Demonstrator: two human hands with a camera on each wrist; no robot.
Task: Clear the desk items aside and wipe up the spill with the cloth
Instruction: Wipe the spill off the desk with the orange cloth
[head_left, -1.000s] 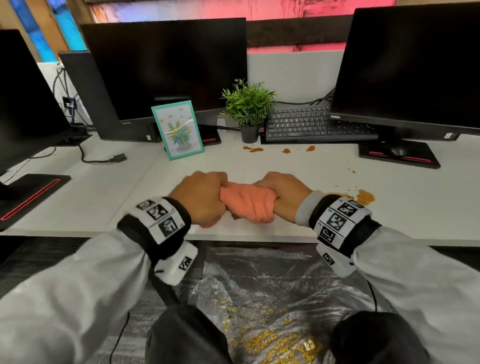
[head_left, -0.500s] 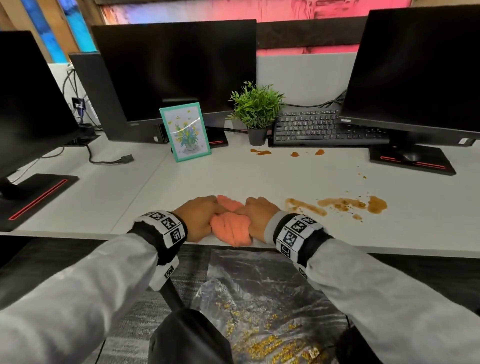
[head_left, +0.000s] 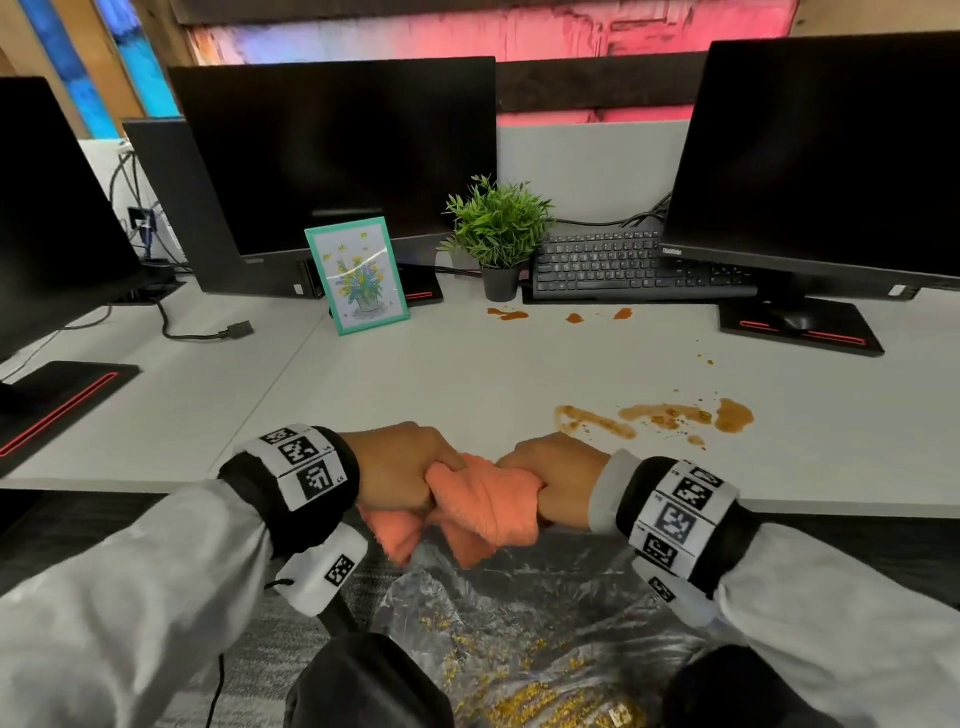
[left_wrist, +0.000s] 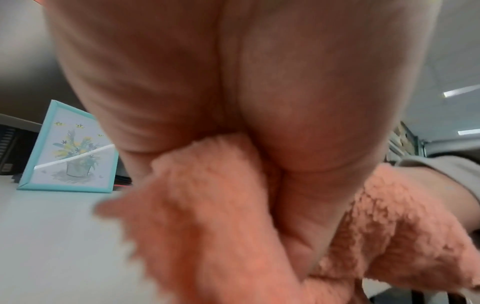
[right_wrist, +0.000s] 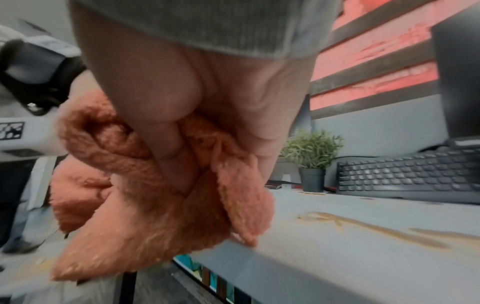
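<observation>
Both hands grip a bunched orange cloth (head_left: 480, 501) at the desk's front edge, its ends hanging off the edge. My left hand (head_left: 402, 467) holds its left end, my right hand (head_left: 553, 475) its right end, fists close together. The fuzzy cloth (left_wrist: 207, 216) bulges under my left palm, and the cloth (right_wrist: 124, 185) shows squeezed in my right fist. A brown spill (head_left: 670, 418) streaks the white desk (head_left: 395, 384) just right of my right hand, and the same spill (right_wrist: 376, 228) shows in the right wrist view. Smaller brown spots (head_left: 571, 316) lie before the keyboard.
At the back stand a teal picture frame (head_left: 358, 280), a small potted plant (head_left: 498, 244) and a black keyboard (head_left: 623, 265), between two monitors (head_left: 332, 156). A third monitor's base (head_left: 57, 400) sits at left. A clear plastic bag (head_left: 519, 623) with yellow crumbs lies on the floor below.
Both hands have drawn the cloth back toward me to the desk's front edge, uncovering the brown streaks. The fists now stand slightly apart, with the cloth ends hanging over the edge.
</observation>
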